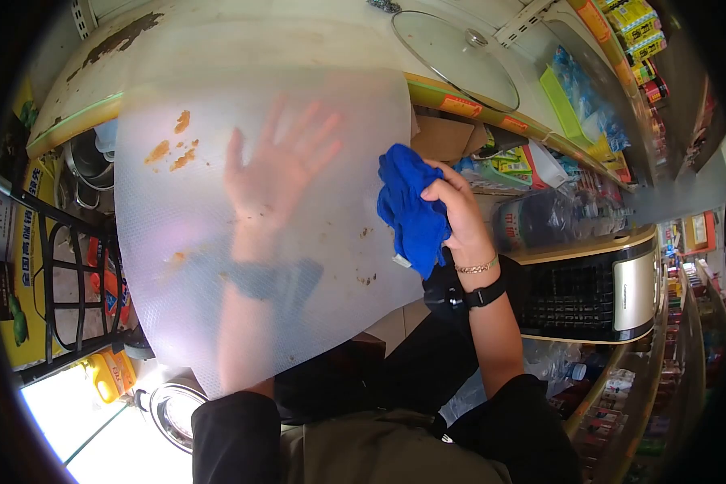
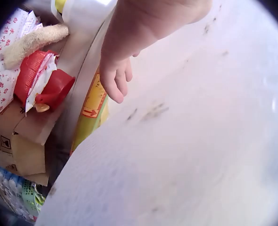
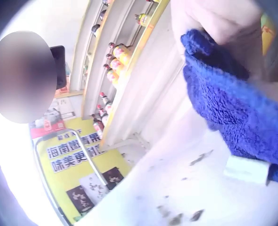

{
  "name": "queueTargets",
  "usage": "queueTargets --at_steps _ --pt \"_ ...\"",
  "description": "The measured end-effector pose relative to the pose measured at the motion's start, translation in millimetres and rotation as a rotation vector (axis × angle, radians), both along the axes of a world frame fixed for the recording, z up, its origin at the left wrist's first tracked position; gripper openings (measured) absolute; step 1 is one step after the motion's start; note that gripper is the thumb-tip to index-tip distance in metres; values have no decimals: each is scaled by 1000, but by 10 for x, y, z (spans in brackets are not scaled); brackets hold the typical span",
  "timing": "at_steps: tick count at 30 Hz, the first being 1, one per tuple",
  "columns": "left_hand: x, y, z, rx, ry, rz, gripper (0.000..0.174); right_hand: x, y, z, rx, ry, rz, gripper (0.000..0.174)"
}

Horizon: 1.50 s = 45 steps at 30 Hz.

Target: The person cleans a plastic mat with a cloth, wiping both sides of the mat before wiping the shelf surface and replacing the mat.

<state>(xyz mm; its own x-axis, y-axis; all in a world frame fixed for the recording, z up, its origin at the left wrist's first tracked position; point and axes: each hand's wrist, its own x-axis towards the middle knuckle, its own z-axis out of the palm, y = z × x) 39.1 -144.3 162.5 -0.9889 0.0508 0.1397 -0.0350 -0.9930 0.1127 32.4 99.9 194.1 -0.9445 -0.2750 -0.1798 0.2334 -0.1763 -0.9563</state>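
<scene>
A large translucent plastic sheet [image 1: 315, 129] with orange and brown food stains [image 1: 173, 149] is held up in front of me. My left hand [image 1: 278, 165] lies behind it, fingers spread flat against the sheet and showing through it. In the left wrist view the left hand [image 2: 117, 77] sits at the edge of the sheet [image 2: 200, 141]. My right hand [image 1: 456, 206] grips a bunched blue cloth [image 1: 411, 206] against the sheet's right edge. The right wrist view shows the cloth [image 3: 233, 108] with a white tag, just above the speckled sheet [image 3: 176, 188].
A glass pot lid [image 1: 456, 56] lies on the worn counter [image 1: 218, 40] beyond the sheet. A black appliance [image 1: 597, 290] stands to the right, and stocked shop shelves [image 1: 637, 40] run behind it. At left are a black metal rack [image 1: 73, 274] and a yellow bottle [image 1: 109, 375].
</scene>
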Motion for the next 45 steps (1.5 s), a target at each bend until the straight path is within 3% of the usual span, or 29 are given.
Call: queueTargets --at_steps 3,6,9,15,17,21,23,25,31,33,34,41,45 --pt "-52 92 -176 -25 7 -5 71 115 -207 171 -43 -2 -122 42" --pt "-65 283 -239 123 77 -141 71 205 -367 274 -133 39 -173 44" --pt "7 371 -182 21 -65 -176 73 260 -490 338 -169 74 -200 44" --pt "52 331 -190 212 131 -345 77 202 -435 377 -75 157 -367 43" --pt "103 343 -112 74 -6 -250 77 174 -350 432 -177 342 -519 43" --pt "66 315 -92 98 -18 -242 77 145 -204 609 -68 645 -640 41" --pt "51 286 -132 155 68 -261 77 154 -49 641 26 616 -632 44" --pt "64 294 -133 135 80 -263 76 195 59 664 3 344 -389 45" --pt "68 271 -96 115 94 -254 76 306 279 256 -47 113 -184 50" --pt "51 275 -103 110 83 -265 76 428 263 162 -144 -150 -64 51" --pt "41 271 -115 114 111 -268 75 474 298 37 -139 -158 2 53" --pt "39 293 -76 3 60 -191 75 615 102 -144 96 -96 46 41" --pt "55 310 -50 3 51 -179 73 583 93 -112 -60 -195 -63 35"
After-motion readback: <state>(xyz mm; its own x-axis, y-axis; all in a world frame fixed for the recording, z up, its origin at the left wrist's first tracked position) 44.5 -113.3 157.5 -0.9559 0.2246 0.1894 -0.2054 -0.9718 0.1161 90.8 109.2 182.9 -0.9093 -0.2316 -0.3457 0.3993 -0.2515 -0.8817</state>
